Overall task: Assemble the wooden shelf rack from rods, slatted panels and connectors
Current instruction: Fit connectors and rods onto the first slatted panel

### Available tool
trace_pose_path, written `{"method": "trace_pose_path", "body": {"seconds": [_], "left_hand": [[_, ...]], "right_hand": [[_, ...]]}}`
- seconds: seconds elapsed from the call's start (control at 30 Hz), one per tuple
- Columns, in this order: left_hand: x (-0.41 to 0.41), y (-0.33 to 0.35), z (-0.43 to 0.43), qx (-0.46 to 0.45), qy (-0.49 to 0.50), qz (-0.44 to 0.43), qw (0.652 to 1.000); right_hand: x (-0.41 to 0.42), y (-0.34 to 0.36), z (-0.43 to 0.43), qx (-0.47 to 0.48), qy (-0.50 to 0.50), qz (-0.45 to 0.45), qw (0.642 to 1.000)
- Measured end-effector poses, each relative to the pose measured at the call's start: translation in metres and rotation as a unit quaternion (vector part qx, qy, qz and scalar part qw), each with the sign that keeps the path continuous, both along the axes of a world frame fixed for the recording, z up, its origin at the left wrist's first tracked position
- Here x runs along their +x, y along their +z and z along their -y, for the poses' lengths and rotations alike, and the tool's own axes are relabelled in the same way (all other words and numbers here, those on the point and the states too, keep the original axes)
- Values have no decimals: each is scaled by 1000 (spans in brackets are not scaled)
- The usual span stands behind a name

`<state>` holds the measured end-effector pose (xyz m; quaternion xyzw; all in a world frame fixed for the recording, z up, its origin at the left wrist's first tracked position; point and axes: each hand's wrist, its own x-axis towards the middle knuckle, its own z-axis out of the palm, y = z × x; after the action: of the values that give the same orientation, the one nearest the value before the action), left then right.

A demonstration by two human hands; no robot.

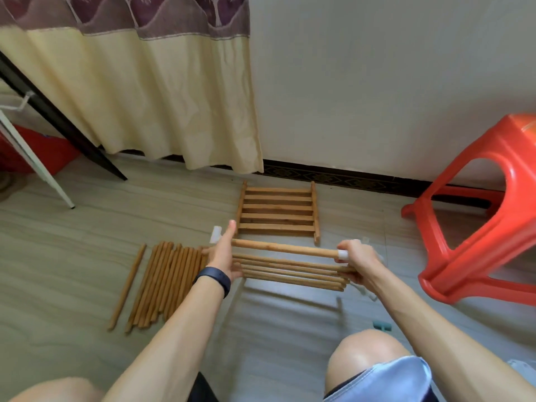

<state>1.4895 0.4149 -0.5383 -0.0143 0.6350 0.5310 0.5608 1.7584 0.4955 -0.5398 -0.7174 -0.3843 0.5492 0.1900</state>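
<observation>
1. Right hand (358,258): my fingers (348,247) are curled. Thumb and forefinger pinch the white connector (342,254) capping the right end of the rod (285,248). The lower fingers appear to carry the right end of the slatted panel (290,272), but that grip is partly hidden.
2. Left hand (222,255): my thumb (231,232) is straight and lies against the rod's left end. The other fingers sit behind the back of the hand, and I cannot tell whether they are curled or flat.
3. Second connector (216,234): it stands just beyond my left thumb, on the side away from the rod. Whether it is seated on anything is hidden.
4. Rod: it is held off the floor (87,242), long axis running from hand to hand, just above the panel and parallel to its slats.
5. Judgement: the coming move turns on the left end. The bare rod end meets my left thumb with the second connector just past it, so the left hand is the nearer. Any push should run along the rod's axis, with the right hand bracing.
6. Further out:
   - A second panel (278,210) lies flat on the floor beyond both hands.
   - Loose rods (165,285) lie left of my left hand, long axes running towards me.
   - A red stool (478,213) stands well to the right of my right hand.
</observation>
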Motion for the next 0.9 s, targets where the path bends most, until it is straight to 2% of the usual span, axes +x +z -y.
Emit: {"method": "trace_pose_path", "body": {"seconds": [0.07,0.13,0.2,0.27,0.37,0.43,0.53,0.63,0.73,0.83,0.9], "left_hand": [[23,17,-5,-12,-28,30,999],[45,37,-13,6,-38,19,999],[52,53,-22,36,14,-17,999],[43,64,-30,72,32,-14,997],[19,84,-32,104,-20,-33,994],[9,102,-31,116,-43,-45,991],[-4,124,-32,84,-89,-156,980],[-19,132,-39,73,-162,-293,939],[-25,141,-40,71,-258,-393,880],[-21,148,-37,60,-341,-454,821],[-15,149,-38,45,-390,-476,786]], "right_hand": [[-11,18,4,72,48,20,996],[-19,34,8,147,109,19,983],[-21,52,15,176,146,-31,973],[-16,69,21,175,205,-65,961],[-5,94,23,99,282,-83,950],[-2,105,22,85,309,-53,946],[-3,109,11,179,310,58,932],[-3,112,-3,267,273,117,917],[-2,113,-16,315,257,192,893],[4,97,-23,300,300,287,859],[7,82,-17,240,363,251,865]]}}
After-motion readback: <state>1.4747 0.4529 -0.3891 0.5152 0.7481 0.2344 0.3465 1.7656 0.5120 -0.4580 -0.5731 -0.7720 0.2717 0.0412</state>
